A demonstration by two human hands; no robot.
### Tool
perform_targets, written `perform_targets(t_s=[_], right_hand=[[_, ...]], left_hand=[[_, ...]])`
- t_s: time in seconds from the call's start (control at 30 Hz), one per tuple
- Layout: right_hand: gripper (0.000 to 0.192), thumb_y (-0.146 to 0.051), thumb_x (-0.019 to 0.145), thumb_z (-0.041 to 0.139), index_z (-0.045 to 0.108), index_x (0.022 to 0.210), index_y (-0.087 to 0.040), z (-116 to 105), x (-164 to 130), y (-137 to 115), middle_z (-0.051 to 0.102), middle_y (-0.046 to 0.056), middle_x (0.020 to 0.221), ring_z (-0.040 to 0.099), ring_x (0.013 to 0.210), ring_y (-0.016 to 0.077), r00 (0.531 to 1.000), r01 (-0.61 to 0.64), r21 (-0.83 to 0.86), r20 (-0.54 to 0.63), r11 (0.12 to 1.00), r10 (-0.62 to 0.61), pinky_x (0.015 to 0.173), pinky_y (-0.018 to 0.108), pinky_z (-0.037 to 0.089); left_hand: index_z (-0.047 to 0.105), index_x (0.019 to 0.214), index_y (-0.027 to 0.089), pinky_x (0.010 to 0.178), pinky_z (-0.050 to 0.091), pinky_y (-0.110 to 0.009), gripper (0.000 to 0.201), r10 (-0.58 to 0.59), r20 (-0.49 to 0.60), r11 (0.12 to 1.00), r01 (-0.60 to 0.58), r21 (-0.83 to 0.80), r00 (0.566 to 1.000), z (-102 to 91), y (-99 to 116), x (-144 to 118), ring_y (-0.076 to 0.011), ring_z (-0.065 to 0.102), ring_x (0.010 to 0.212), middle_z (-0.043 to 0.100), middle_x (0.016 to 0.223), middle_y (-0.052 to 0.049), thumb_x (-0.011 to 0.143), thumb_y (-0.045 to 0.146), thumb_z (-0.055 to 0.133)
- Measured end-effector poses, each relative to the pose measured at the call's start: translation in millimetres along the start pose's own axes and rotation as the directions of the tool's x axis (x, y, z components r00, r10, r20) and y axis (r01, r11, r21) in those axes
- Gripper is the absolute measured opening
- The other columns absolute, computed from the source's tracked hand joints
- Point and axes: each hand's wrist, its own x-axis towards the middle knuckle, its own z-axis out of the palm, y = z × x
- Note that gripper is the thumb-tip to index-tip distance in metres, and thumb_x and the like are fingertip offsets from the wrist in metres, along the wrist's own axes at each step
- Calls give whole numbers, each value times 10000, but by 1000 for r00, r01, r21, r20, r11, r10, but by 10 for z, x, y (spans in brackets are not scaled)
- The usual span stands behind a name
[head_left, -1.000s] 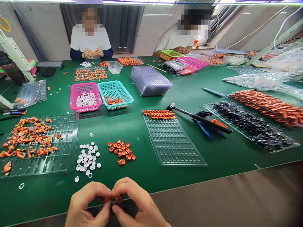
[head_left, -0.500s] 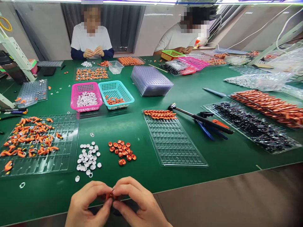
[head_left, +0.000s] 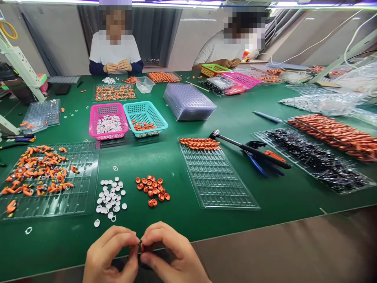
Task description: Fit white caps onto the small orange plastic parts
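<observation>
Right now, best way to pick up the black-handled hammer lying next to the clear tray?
Probably grip the hammer mid-handle, coming from above. It lies flat on the green table, its head beside the clear tray; the far handle end rests over the blue-handled pliers, so avoid that end.

Bright overhead light, warped edges

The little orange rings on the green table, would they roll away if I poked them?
Probably a bit. The orange rings look round, small and light, so a poke would likely scatter them. Most lie flat, so they'd sooner slide than roll.
</observation>
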Motion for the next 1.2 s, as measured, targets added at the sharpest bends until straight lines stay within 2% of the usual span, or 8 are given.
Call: perform_targets(t_s=[0.2, 0.4, 0.6, 0.77, 0.87, 0.97, 1.03, 1.2], right_hand=[[92, -259, 829, 756, 685, 871, -218, 79, -47, 63, 698, 42, 852, 683, 768, 167, 987, -116, 265, -77, 957, 140, 694, 238, 590], [119, -311, 819, 777, 704, 841, -219, 97, -45, 74, 711, 49, 847, 702, 780, 180, 984, -92, 260, -126, 961, 128, 698, 250, 607], [47, -269, 839, 768, 758, 877, -245, 64, -33, 65, 752, 56, 853, 717, 760, 185, 991, -4, 138, -131, 990, 22, 705, 275, 609], [67, -212, 845, 758, 765, 896, -255, 46, -27, 54, 765, 50, 870, 727, 760, 181, 991, 38, 63, -134, 997, -29, 702, 265, 610], [104, -191, 845, 755, 765, 919, -264, 52, -25, 42, 767, 48, 881, 730, 759, 179, 991, 59, 58, -122, 997, -51, 698, 260, 613], [143, -170, 843, 755, 765, 940, -274, 52, -28, 34, 771, 44, 898, 734, 764, 175, 992, 77, 78, -102, 994, -68, 701, 250, 615], [169, -149, 841, 751, 764, 950, -278, 47, -30, 36, 772, 44, 908, 737, 773, 174, 993, 84, 90, -95, 992, -75, 708, 247, 616], [224, -94, 834, 739, 758, 957, -280, 41, -38, 58, 778, 36, 922, 743, 799, 167, 991, 85, 90, -113, 992, -75, 737, 231, 615]], left_hand=[[679, 930, 260, 687, 549, -202, 263, 77, -40, 994, -73, 85, 996, 70, -66, -93, -147, 705, 741, 727, 853, -12, 802, 44, 600], [694, 968, 267, 699, 553, -206, 306, 96, -26, 991, -94, 91, 995, 48, -34, -72, -154, 708, 758, 730, 883, -27, 815, 21, 595], [707, 912, 282, 676, 535, -148, 223, -117, 67, 987, 123, -104, 991, -39, -9, 5, -119, 700, 693, 744, 794, 42, 822, 83, 665], [760, 865, 266, 651, 556, -179, 152, -250, 172, 922, 289, -258, 953, -100, -14, 24, -153, 710, 703, 759, 790, 7, 828, 138, 686], [786, 811, 243, 641, 556, -181, 52, -371, 205, 824, 422, -378, 906, -95, 21, 38, -152, 702, 683, 756, 762, -8, 806, 209, 747], [778, 727, 208, 602, 525, -155, 133, -566, 244, 602, 597, -530, 787, -60, 55, 49, -120, 663, 618, 739, 667, 3, 710, 317, 853], [773, 712, 186, 566, 494, -143, 205, -613, 306, 479, 651, -589, 728, -34, 67, 51, -95, 624, 567, 716, 601, 11, 664, 350, 887], [788, 747, 160, 535, 471, -161, 269, -643, 352, 398, 689, -605, 680, -11, 111, 55, -87, 586, 520, 686, 537, 5, 654, 392, 889]])
